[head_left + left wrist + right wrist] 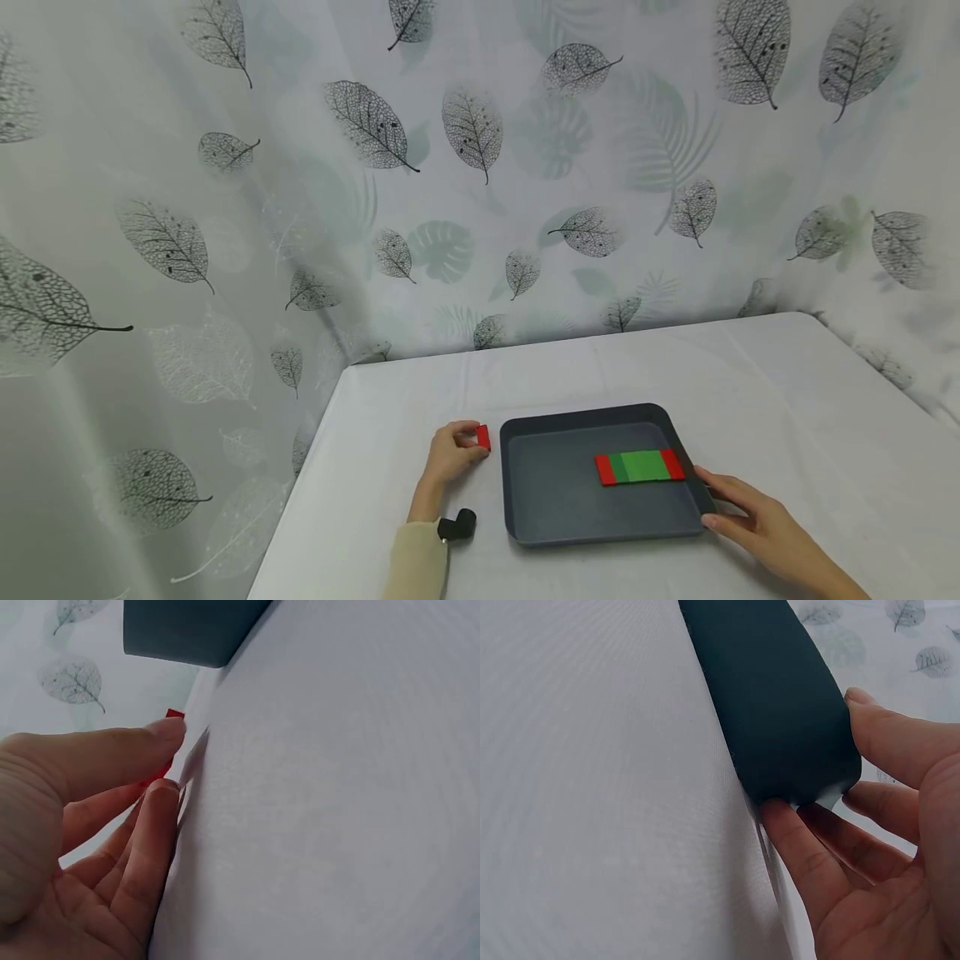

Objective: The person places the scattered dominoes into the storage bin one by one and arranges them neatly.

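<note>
My left hand (452, 452) is low over the white table, left of the tray, with a small red block (483, 437) pinched between thumb and fingers. In the left wrist view the thumb hides most of the red block (175, 713). A dark grey tray (555, 517) lies flat on the table. Inside its right half sits a row of flat pieces: red at both ends, green pieces (643, 467) between, touching side by side. My right hand (765, 525) holds the tray's right edge near the front corner, its thumb and fingertips against the tray wall (780, 697).
White cloth covers the table (420, 392). A leaf-printed curtain (480, 208) hangs behind it and along the left side. A black device (459, 525) is strapped to the left wrist, close to the tray's left side.
</note>
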### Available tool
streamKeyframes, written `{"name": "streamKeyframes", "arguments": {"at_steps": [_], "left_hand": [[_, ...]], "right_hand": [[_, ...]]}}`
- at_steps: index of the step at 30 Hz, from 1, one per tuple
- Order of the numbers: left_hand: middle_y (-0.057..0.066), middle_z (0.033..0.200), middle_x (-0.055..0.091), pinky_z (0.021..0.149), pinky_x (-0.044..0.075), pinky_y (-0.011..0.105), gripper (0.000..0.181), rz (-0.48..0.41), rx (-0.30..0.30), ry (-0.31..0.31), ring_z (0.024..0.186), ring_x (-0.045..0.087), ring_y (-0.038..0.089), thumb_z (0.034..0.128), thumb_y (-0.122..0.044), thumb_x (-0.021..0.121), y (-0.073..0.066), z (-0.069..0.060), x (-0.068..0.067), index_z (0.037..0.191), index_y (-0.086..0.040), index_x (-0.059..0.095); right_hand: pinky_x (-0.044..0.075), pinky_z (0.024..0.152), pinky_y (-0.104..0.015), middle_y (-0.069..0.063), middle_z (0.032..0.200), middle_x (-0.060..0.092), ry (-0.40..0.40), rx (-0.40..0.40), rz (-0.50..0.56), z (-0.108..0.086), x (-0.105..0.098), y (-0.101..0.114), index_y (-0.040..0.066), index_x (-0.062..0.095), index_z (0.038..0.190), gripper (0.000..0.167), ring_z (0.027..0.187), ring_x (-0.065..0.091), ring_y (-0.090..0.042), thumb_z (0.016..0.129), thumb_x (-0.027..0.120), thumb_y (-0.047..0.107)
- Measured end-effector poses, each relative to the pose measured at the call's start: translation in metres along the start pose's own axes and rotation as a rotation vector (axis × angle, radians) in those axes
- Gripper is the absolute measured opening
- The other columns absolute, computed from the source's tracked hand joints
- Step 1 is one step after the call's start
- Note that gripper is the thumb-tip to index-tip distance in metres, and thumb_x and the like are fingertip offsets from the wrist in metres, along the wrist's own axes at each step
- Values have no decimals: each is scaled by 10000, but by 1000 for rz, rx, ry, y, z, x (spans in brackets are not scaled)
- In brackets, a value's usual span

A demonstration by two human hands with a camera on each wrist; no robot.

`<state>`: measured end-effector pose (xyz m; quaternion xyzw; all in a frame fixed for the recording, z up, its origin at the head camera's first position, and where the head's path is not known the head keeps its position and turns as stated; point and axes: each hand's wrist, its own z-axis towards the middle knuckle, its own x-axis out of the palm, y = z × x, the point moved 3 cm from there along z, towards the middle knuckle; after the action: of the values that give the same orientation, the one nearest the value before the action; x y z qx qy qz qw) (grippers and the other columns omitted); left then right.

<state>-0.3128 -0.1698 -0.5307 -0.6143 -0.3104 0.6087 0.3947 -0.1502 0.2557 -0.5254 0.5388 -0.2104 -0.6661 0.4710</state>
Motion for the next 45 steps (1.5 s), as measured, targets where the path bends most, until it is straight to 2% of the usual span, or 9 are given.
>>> {"name": "streamKeyframes", "arguments": {"at_steps": [5, 9, 14, 19, 25, 30, 33, 39, 45], "left_hand": [[219, 1060, 664, 655, 545, 241, 455, -134, -42, -61, 801, 631, 155, 743, 34, 785, -6, -4, -6, 1178, 43, 650], [208, 1049, 667, 647, 533, 229, 440, -157, -37, -111, 813, 618, 150, 764, 7, 786, -18, -5, -12, 1183, 22, 656], [199, 1073, 676, 668, 517, 191, 437, -216, 38, -140, 809, 623, 138, 763, -1, 791, -44, -7, -17, 1180, 12, 664], [243, 1105, 657, 681, 521, 173, 442, -291, 98, -113, 816, 629, 181, 769, 13, 782, -75, -17, -12, 1188, 46, 648], [285, 1037, 659, 659, 515, 174, 464, -346, 128, -30, 806, 640, 190, 765, 18, 786, -101, -29, 10, 1202, 56, 636], [269, 1009, 670, 669, 525, 171, 453, -351, 157, 29, 739, 617, 81, 747, 40, 790, -112, -37, 36, 1177, 60, 645], [247, 1020, 675, 669, 530, 172, 454, -346, 175, 51, 725, 624, 73, 728, 66, 793, -117, -40, 53, 1159, 65, 653], [155, 966, 695, 581, 498, 164, 455, -314, 110, 33, 687, 658, 111, 681, 89, 815, -123, -47, 81, 1114, 23, 693], [41, 859, 671, 531, 476, 174, 457, -223, 32, -24, 622, 637, 40, 634, 97, 833, -121, -52, 105, 1065, -2, 720]], "right_hand": [[533, 753, -136, 334, 1323, 425, 2, -7, 1, 0, 1, 0, -47, 460, 1411, 578, 1126, 472, 183, 886, 685, 48], [537, 747, -145, 335, 1315, 428, 0, -8, -1, 0, 1, 0, -52, 463, 1406, 575, 1119, 479, 179, 885, 685, 45], [538, 745, -148, 343, 1303, 424, 1, 9, -2, 0, 0, 0, -43, 462, 1410, 576, 1115, 474, 185, 889, 685, 58], [536, 750, -143, 342, 1313, 421, 2, 1, -5, 0, 0, 1, -41, 462, 1411, 577, 1113, 478, 182, 888, 686, 57], [534, 752, -141, 345, 1318, 419, 0, -5, 0, 0, 1, 2, -51, 464, 1405, 574, 1116, 475, 185, 886, 686, 51], [530, 757, -134, 338, 1319, 427, -5, -13, 1, 0, 0, 2, -54, 466, 1403, 572, 1118, 477, 183, 883, 687, 43], [526, 763, -127, 326, 1322, 436, -10, -28, 1, -1, 0, 2, -57, 464, 1402, 573, 1126, 476, 182, 880, 684, 26], [507, 783, -102, 315, 1329, 442, -16, -50, -17, -1, -1, 1, -53, 469, 1401, 577, 1159, 440, 204, 874, 690, 26], [508, 781, -104, 312, 1324, 445, -20, -52, -27, 0, 0, 2, -46, 478, 1398, 573, 1157, 437, 208, 873, 695, 36]]}}
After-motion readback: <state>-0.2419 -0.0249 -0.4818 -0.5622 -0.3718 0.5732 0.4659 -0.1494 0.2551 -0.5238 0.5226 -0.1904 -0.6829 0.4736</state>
